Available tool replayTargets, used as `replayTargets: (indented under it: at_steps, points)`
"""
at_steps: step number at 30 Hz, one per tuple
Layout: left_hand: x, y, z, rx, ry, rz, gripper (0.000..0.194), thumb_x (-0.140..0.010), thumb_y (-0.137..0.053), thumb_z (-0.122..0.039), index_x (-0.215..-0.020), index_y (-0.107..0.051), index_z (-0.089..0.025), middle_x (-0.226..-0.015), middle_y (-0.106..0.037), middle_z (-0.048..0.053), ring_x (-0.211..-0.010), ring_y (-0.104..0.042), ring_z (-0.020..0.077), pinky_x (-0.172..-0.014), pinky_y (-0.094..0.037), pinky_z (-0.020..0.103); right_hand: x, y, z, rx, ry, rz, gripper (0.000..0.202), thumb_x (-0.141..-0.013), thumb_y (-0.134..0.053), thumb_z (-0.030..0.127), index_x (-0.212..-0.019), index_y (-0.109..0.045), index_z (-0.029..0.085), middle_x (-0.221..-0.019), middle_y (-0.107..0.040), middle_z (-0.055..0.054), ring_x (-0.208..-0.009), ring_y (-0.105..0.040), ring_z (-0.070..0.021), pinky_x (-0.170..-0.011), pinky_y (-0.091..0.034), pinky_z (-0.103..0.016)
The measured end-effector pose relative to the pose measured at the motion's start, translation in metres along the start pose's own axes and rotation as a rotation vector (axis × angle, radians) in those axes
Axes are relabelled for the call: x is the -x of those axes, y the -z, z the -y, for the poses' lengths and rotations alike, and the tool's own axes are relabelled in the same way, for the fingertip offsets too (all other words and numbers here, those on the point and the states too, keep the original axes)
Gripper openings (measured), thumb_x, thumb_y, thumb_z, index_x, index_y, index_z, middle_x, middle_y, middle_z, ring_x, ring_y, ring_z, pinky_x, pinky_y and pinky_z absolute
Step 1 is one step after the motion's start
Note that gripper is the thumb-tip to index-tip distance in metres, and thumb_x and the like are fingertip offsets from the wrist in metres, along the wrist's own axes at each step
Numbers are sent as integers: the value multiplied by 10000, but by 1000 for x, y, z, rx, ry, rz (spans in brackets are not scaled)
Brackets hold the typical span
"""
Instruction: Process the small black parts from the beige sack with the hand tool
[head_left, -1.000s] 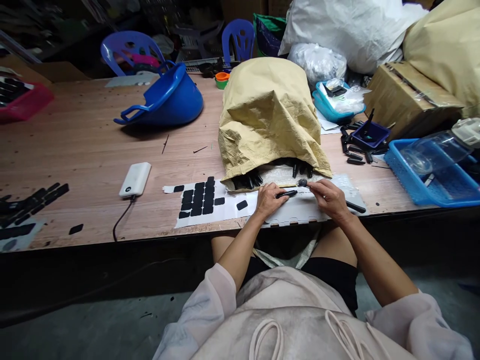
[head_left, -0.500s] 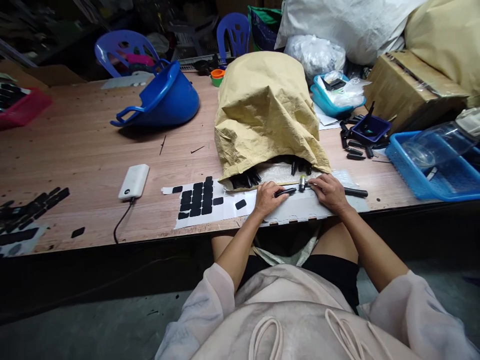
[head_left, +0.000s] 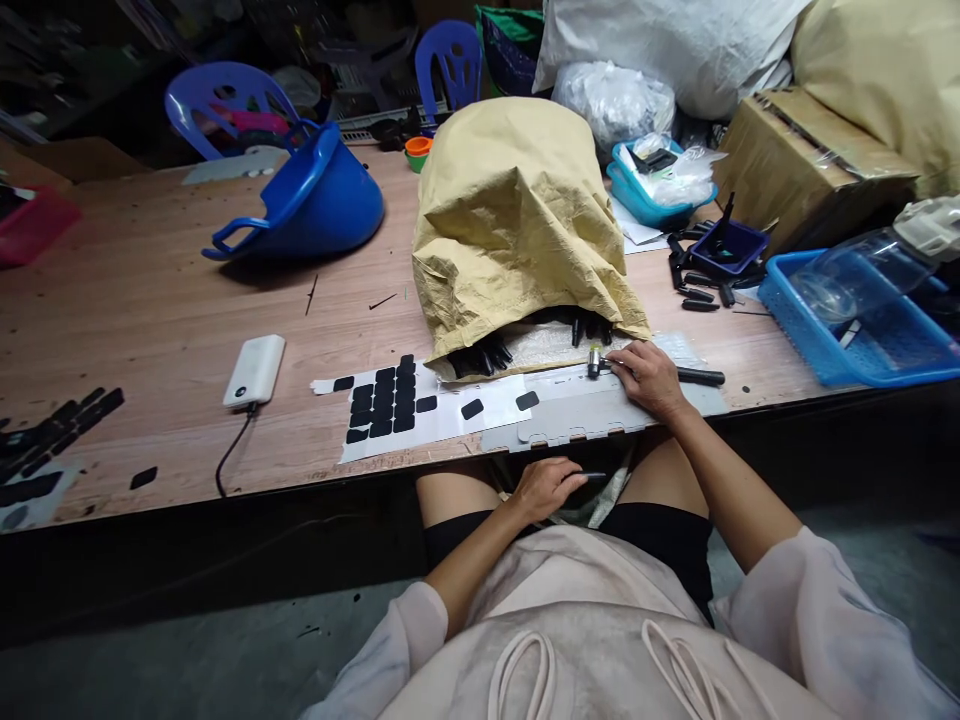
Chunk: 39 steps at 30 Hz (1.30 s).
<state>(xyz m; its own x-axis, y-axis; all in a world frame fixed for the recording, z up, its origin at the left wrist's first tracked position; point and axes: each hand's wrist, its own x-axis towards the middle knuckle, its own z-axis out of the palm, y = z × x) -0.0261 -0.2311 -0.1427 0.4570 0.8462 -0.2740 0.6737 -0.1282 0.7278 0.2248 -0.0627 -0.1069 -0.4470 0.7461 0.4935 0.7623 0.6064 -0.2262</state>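
Over my lap, below the table edge, my left hand is closed on a black pen-like piece, whose tip sticks out to the right. On the table my right hand grips a small hammer with a metal head; its black handle runs out to the right under the hand. A yellow sack lies behind, its mouth toward me with black pieces inside. Black rounded patches lie in rows on a white sheet, left of a grey board.
A white power bank with a cable and a blue basin stand to the left. On the right are a blue basket with a clear bottle, a small purple tray, loose black pieces and a cardboard box.
My left hand has moved down off the table to over my lap with the black piece, uncovering a dark patch on the sheet. My right hand stays at the hammer. The view has shifted slightly.
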Motion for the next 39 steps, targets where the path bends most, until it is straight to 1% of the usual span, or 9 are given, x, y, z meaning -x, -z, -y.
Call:
replayTargets:
  at_steps: [5, 11, 13, 17, 19, 24, 29, 34, 39]
  points:
    - [-19, -5, 7, -136, 402, 194, 458, -1029, -574, -392, -1480, -614, -328, -1444, -696, 73, -1326, -663, 286, -1044, -544, 376, 0, 1, 1, 9, -13, 9, 216, -1016, -584, 312, -1096, -776, 252, -918, -680, -66, -902, -585, -240, -820, -465, -367]
    - [-17, 50, -36, 162, -80, 423, 325, -891, -761, -375, -1176, -804, -226, -1066, -820, 54, -966, -760, 232, -866, -564, 289, 0, 2, 3, 2, -15, 18, 234, -1023, -562, 311, -1106, -773, 252, -931, -681, -74, -921, -584, -245, -828, -464, -371]
    - [-36, 79, -51, 345, -138, 238, 281, -938, -694, -402, -1105, -813, -210, -965, -815, 30, -844, -734, 185, -772, -542, 255, 0, 2, 3, 5, -18, 17, 238, -1025, -557, 314, -1107, -771, 250, -932, -681, -75, -921, -582, -245, -829, -462, -370]
    - [-105, 126, -69, 221, 62, -495, 235, -972, -626, -339, -955, -793, -174, -934, -798, 66, -891, -712, 200, -826, -520, 283, 0, 1, 3, 7, -27, 22, 222, -1016, -570, 313, -1101, -767, 255, -929, -680, -71, -915, -579, -243, -828, -461, -368]
    - [-139, 137, -74, 100, 234, -613, 224, -964, -644, -343, -933, -781, -169, -944, -797, 97, -931, -720, 232, -848, -518, 311, 0, 1, 3, 10, -24, 26, 220, -1015, -572, 311, -1106, -766, 260, -929, -680, -69, -914, -579, -242, -827, -461, -367]
    - [-180, 135, -77, -10, 437, -600, 266, -895, -754, -464, -981, -762, -213, -1085, -793, 138, -1046, -723, 290, -841, -514, 338, 0, 0, 1, -4, -17, 37, 222, -1019, -573, 305, -1118, -766, 259, -928, -676, -68, -903, -577, -236, -819, -464, -365]
    - [-170, 134, -59, -23, 331, -611, 158, -917, -748, -339, -967, -740, -189, -1053, -776, 121, -990, -705, 274, -826, -508, 351, 0, 1, 1, -12, -24, 37, 236, -1022, -560, 311, -1122, -768, 266, -932, -677, -68, -905, -580, -235, -828, -475, -372]
    - [-117, 133, -33, -69, 42, -618, 98, -874, -778, -276, -929, -731, -210, -944, -744, 38, -875, -661, 204, -803, -504, 313, 0, 0, 1, -21, -33, 38, 253, -1016, -552, 320, -1132, -771, 275, -940, -685, -71, -920, -580, -243, -840, -481, -384]
    - [-79, 119, -12, -93, -52, -522, 119, -850, -819, -249, -941, -749, -221, -928, -719, 24, -905, -639, 205, -844, -508, 323, 0, 0, 1, -9, -28, 27, 247, -1015, -551, 318, -1111, -771, 263, -921, -677, -70, -903, -574, -241, -828, -471, -377]
